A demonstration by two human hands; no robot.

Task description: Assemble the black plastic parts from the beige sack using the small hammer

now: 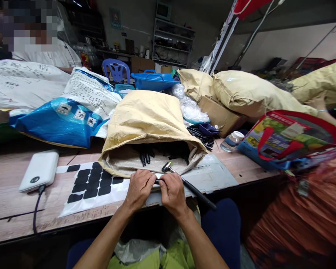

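My left hand (pixel 139 189) and my right hand (pixel 173 192) meet at the table's front edge, fingers closed on a small black rod-like piece (pixel 157 182). Most of that piece is hidden by the fingers. Just behind them gapes a tan woven sack (pixel 148 116), its mouth toward me, with several black pointed parts (pixel 145 157) inside. A small hammer (pixel 198 194) with a black handle lies by my right hand, its metal head at the sack's mouth and its handle end reaching past the table edge.
A white power bank (pixel 40 170) with a cable and a sheet of black stickers (pixel 91 185) lie at left. On the right stand a clear jar (pixel 232 141) and a colourful bag (pixel 288 138). Another person's hand (pixel 317 104) touches a sack at far right; a person sits at upper left.
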